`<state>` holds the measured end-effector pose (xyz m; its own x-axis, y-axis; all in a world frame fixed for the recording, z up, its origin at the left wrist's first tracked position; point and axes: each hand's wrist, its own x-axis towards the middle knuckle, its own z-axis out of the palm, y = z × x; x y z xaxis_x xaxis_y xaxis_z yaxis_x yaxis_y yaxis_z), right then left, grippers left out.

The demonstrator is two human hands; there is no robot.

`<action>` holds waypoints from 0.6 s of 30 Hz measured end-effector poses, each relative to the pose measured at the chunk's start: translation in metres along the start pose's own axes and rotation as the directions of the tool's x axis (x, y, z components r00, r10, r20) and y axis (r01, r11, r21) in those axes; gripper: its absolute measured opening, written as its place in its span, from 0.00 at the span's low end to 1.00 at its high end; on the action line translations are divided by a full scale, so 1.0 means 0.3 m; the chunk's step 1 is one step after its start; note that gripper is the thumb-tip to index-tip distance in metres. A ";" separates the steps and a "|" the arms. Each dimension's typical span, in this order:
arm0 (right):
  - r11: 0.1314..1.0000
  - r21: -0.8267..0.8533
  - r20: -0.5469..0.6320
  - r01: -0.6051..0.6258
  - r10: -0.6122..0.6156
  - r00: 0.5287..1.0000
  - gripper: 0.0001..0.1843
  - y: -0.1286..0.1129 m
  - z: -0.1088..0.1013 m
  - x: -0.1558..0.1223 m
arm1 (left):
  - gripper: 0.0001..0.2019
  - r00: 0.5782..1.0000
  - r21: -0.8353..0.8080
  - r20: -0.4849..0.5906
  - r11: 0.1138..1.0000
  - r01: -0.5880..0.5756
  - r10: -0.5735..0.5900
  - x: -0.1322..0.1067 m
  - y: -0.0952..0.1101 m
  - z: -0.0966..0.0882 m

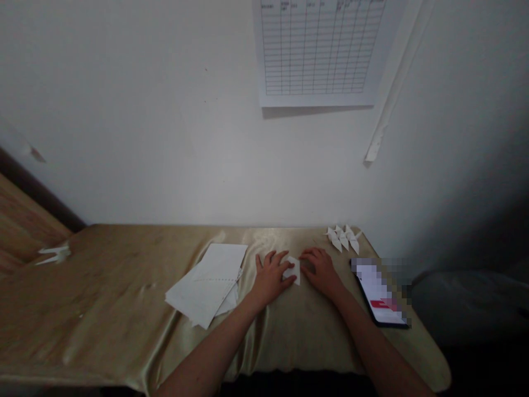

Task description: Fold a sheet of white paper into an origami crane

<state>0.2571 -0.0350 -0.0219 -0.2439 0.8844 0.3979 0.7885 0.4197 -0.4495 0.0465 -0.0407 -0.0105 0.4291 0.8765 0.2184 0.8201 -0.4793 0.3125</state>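
Observation:
A small folded piece of white paper (295, 269) lies on the satin-like cloth between my hands. My left hand (273, 273) has its fingers spread, with the index finger and thumb resting on the paper's left side. At the paper's right edge is my right hand (320, 269), palm down, its fingers bent and the tips at or just beside the edge. Whether the right fingertips press on the paper or the cloth I cannot tell. Beyond my right hand stand three folded paper cranes (344, 239) in a row.
Loose white sheets (215, 281) lie in a pile left of my hands. A phone (378, 292), its screen lit and partly pixelated, rests near the right edge of the cloth-covered table (115, 309). White paper scraps (55, 253) sit far left. A printed chart (318, 55) hangs on the wall behind.

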 end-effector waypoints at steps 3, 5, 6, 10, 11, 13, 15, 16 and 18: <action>0.998 0.043 0.064 0.051 -0.054 0.997 0.15 -0.019 -0.009 -0.010 | 0.16 0.998 -0.050 0.045 0.998 -0.037 0.040 0.005 -0.008 -0.010; 0.998 0.046 0.100 0.045 -0.049 0.994 0.15 -0.028 -0.012 -0.015 | 0.18 0.993 -0.096 0.097 0.994 -0.056 0.065 0.010 -0.022 -0.022; 0.998 0.042 0.113 0.035 -0.040 0.993 0.15 -0.031 -0.012 -0.017 | 0.19 0.989 -0.118 0.125 0.991 -0.060 0.074 0.013 -0.031 -0.030; 1.000 0.019 0.143 0.007 -0.010 0.990 0.17 -0.033 -0.014 -0.022 | 0.23 0.978 -0.168 0.182 0.983 -0.070 0.101 0.022 -0.073 -0.067; 1.000 0.020 0.151 0.013 -0.016 0.988 0.18 -0.031 -0.014 -0.022 | 0.24 0.976 -0.172 0.187 0.982 -0.080 0.112 0.023 -0.083 -0.074; 0.999 0.034 0.168 0.037 -0.042 0.985 0.19 -0.028 -0.015 -0.023 | 0.24 0.973 -0.177 0.196 0.981 -0.084 0.119 0.024 -0.096 -0.085; 0.997 0.051 0.177 0.057 -0.066 0.982 0.20 -0.023 -0.015 -0.023 | 0.23 0.975 -0.179 0.191 0.981 -0.079 0.114 0.023 -0.103 -0.090; 0.996 0.058 0.178 0.065 -0.074 0.981 0.20 -0.021 -0.015 -0.023 | 0.22 0.977 -0.180 0.184 0.981 -0.077 0.111 0.023 -0.105 -0.090; 0.995 0.069 0.166 0.074 -0.084 0.983 0.19 -0.017 -0.014 -0.022 | 0.19 0.979 -0.183 0.173 0.980 -0.077 0.109 0.022 -0.105 -0.088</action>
<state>0.2571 -0.0439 -0.0188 -0.3999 0.8674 0.2961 0.7275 0.4969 -0.4732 0.0135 -0.0208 0.0056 0.5746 0.8137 0.0880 0.7016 -0.5451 0.4589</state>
